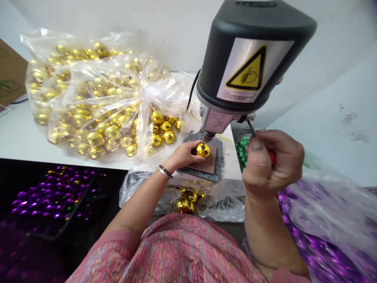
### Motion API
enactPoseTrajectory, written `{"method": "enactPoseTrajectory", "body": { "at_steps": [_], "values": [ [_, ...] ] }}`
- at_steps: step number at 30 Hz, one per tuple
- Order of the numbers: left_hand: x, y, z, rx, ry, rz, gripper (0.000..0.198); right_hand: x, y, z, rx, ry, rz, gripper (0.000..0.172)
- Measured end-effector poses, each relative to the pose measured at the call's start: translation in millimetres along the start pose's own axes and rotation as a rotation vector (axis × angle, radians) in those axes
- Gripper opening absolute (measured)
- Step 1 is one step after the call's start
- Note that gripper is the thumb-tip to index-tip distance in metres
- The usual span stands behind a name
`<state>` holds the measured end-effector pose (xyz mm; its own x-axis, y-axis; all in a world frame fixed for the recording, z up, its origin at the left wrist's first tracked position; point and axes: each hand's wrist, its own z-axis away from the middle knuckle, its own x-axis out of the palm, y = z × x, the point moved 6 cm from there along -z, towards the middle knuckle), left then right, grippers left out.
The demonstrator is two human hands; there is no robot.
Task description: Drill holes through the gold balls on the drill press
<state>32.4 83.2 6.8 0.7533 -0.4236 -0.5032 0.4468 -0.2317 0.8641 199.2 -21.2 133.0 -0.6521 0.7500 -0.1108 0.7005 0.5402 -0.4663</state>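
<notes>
My left hand (186, 154) grips a shiny gold faceted ball (203, 150) between thumb and fingers. The ball rests over a brown board (207, 165) on the grey base (218, 167) of a bench drill press (256, 55). Just above the ball is the drill chuck (208, 136); whether the bit touches the ball I cannot tell. To the right, my right hand (271, 161) is closed around the drill press's lever (251, 127), whose red knob (272, 157) shows partly between the fingers.
A clear plastic bag (144, 106) of many gold balls lies open on the white table (17, 137). Below the table's front edge, another bag (229, 202) holds gold balls (185, 205). Purple balls (47, 196) are at lower left, bagged purple ones (312, 232) at right, green ones (242, 151) behind my right hand.
</notes>
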Motion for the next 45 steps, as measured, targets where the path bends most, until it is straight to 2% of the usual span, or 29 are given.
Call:
{"method": "enactPoseTrajectory", "body": {
  "at_steps": [7, 11, 13, 18, 22, 26, 28, 30, 33, 35, 37, 39, 42, 45],
  "values": [
    [1.3, -2.1, 0.5, 0.017, -0.005, 0.066, 0.038, 4.2, 11.2, 12.3, -0.039, 0.024, -0.061, 0.029],
    [1.3, -2.2, 0.5, 0.014, -0.007, 0.086, 0.037, 8.0, 11.0, 20.7, -0.113, 0.035, -0.105, 0.022],
    [1.6, -1.3, 0.3, 0.011, -0.012, 0.085, 0.039, 7.9, 9.1, 18.9, -0.100, 0.069, -0.113, 0.020],
    [1.9, -0.2, 1.0, -0.017, 0.007, 0.035, 0.054, 6.8, -6.3, -21.0, 0.016, 0.121, -0.094, 0.018],
    [-3.0, 1.9, 13.7, 0.008, 0.028, -0.003, 0.060, 12.8, -15.0, -54.5, 0.096, 0.049, -0.162, 0.029],
    [-14.1, 2.8, 40.4, 0.090, -0.060, -0.035, 0.068, 14.9, -15.5, -57.8, 0.110, 0.045, -0.211, 0.030],
    [-27.3, -0.6, 49.9, 0.097, -0.033, -0.063, 0.071, 15.6, -15.2, -54.9, 0.119, 0.056, -0.229, 0.029],
    [-49.5, -9.1, 51.8, 0.032, 0.136, -0.096, 0.057, 16.1, -16.1, -52.9, 0.128, 0.072, -0.242, 0.028],
    [-85.4, -22.6, 45.2, -0.117, 0.478, -0.255, 0.039, 16.0, -19.1, -52.0, 0.131, 0.088, -0.268, 0.025],
    [-97.9, -29.6, 34.3, -0.215, 0.569, -0.390, 0.040, 15.5, -19.5, -51.7, 0.143, 0.084, -0.272, 0.025],
    [-100.9, -38.8, 21.4, -0.354, 0.536, -0.473, 0.036, 14.8, -17.4, -51.2, 0.160, 0.076, -0.262, 0.026],
    [-97.2, -46.1, 10.3, -0.460, 0.450, -0.511, 0.032, 13.8, -14.7, -50.8, 0.154, 0.075, -0.257, 0.028],
    [-86.6, -48.7, 0.0, -0.485, 0.324, -0.527, 0.032, 12.8, -11.6, -50.7, 0.117, 0.078, -0.261, 0.032],
    [-82.6, -48.3, 3.7, -0.507, 0.306, -0.447, 0.046, 13.7, -11.6, -50.5, 0.099, 0.055, -0.252, 0.031]
  ]
}}
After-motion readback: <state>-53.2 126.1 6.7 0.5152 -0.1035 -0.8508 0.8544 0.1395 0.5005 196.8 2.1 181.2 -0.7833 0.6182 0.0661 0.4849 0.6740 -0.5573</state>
